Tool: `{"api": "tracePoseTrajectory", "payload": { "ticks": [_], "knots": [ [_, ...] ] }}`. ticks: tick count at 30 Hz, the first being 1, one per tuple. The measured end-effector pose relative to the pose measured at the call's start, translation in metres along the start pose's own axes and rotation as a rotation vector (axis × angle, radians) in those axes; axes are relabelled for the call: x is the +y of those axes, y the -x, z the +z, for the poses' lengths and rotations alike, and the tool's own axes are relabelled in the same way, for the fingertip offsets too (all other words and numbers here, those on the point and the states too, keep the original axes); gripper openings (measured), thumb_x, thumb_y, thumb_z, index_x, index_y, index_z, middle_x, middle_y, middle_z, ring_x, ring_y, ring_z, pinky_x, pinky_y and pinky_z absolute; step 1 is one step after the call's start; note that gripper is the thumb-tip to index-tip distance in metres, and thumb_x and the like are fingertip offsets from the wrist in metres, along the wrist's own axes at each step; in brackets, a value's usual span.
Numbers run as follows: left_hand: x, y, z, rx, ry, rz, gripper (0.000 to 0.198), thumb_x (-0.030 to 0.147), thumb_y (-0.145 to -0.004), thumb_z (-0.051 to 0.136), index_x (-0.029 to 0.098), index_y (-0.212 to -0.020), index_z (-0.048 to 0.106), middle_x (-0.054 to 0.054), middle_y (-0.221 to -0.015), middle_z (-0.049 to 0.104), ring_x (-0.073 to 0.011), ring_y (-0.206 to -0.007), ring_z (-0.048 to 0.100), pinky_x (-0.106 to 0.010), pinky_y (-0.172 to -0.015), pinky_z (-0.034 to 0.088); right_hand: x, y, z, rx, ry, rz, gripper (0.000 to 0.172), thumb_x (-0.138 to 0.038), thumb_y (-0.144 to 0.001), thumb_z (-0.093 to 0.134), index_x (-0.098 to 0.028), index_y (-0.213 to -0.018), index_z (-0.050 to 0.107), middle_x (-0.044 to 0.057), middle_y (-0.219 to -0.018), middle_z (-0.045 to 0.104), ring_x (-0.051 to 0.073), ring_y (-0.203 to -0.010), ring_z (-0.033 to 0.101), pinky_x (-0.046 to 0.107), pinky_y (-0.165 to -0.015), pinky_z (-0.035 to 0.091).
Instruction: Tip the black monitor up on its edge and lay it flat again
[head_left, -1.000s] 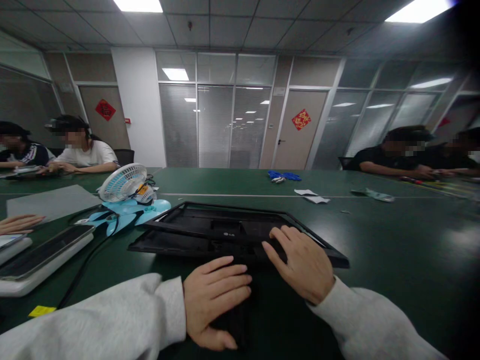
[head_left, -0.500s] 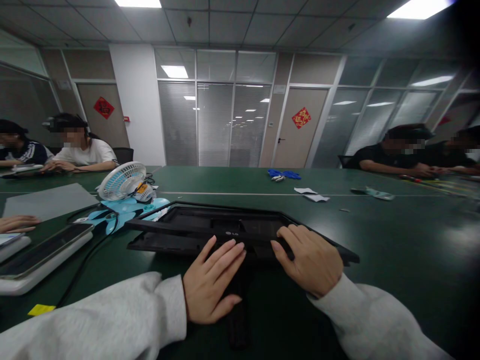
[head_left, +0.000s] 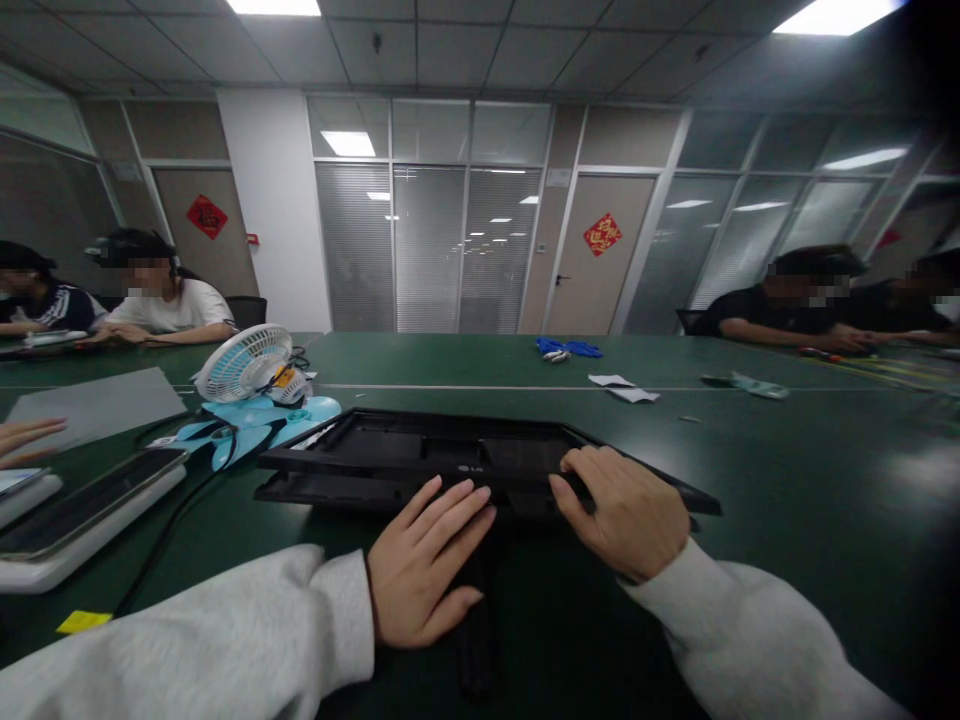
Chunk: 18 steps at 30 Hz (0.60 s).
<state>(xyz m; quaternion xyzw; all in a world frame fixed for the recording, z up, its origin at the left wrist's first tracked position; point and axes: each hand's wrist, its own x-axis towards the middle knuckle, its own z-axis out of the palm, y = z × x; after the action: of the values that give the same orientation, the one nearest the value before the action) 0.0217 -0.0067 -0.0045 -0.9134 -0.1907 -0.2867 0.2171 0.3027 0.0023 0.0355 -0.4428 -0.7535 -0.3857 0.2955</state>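
A black monitor bezel [head_left: 360,462] with an LG logo lies over a black monitor back shell [head_left: 322,490] on the table in front of me. At their left end a gap shows between the two. My left hand [head_left: 431,570] is spread flat, fingertips at the bezel's near edge below the logo, thumb apart. With bent fingers, my right hand [head_left: 626,510] grips the bezel's near edge right of the logo, thumb on the near side. A dark stand-like part [head_left: 475,650] extends from the shell toward me, partly hidden by my left hand.
Behind the shell's left end stand a white fan [head_left: 247,362] and blue fan blades [head_left: 270,425]. Left are a tablet-like device [head_left: 90,500], a cable and another person's hand [head_left: 26,440]. Blue gloves [head_left: 570,348] and paper scraps [head_left: 630,393] lie farther back. Several people sit across.
The bezel has shifted slightly right, its right end a little raised, and my right hand has moved with it. My left hand is nearly still. The other person's hand at the left has risen slightly.
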Motion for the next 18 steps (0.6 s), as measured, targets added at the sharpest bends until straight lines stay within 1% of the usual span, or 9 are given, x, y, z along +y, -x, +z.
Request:
{"api": "tracePoseTrajectory", "payload": {
  "ticks": [9,14,18],
  "knots": [
    [-0.0005,-0.0005,0.0001,-0.010,0.017,-0.011,0.058,0.042,-0.105,0.022,0.007,-0.149,0.037,-0.014,-0.160,0.024,-0.0292,-0.147,0.021,-0.048,-0.120,0.012,-0.0008,-0.0009,-0.0002,-0.015,-0.015,0.001,0.029,-0.038,-0.096,0.047,-0.017,-0.081,0.060,0.004,-0.073,0.058,0.017,-0.068,0.051,0.030,-0.066,0.034],
    [0.0001,-0.0012,-0.0013,-0.005,0.047,-0.014,0.057,0.042,-0.104,0.024,0.008,-0.149,0.038,-0.013,-0.160,0.024,-0.0293,-0.147,0.022,-0.047,-0.120,0.015,-0.0006,0.0020,0.0016,-0.041,-0.031,0.001,0.029,-0.039,-0.096,0.047,-0.017,-0.082,0.060,0.004,-0.073,0.057,0.017,-0.068,0.050,0.031,-0.066,0.033],
    [0.0006,-0.0014,-0.0029,-0.019,0.049,-0.018,0.057,0.040,-0.103,0.028,0.009,-0.150,0.037,-0.014,-0.160,0.025,-0.0298,-0.147,0.022,-0.048,-0.120,0.017,0.0001,0.0010,0.0006,-0.035,-0.046,0.003,0.028,-0.039,-0.095,0.048,-0.017,-0.083,0.060,0.005,-0.075,0.058,0.017,-0.068,0.051,0.030,-0.066,0.033]
  ]
}}
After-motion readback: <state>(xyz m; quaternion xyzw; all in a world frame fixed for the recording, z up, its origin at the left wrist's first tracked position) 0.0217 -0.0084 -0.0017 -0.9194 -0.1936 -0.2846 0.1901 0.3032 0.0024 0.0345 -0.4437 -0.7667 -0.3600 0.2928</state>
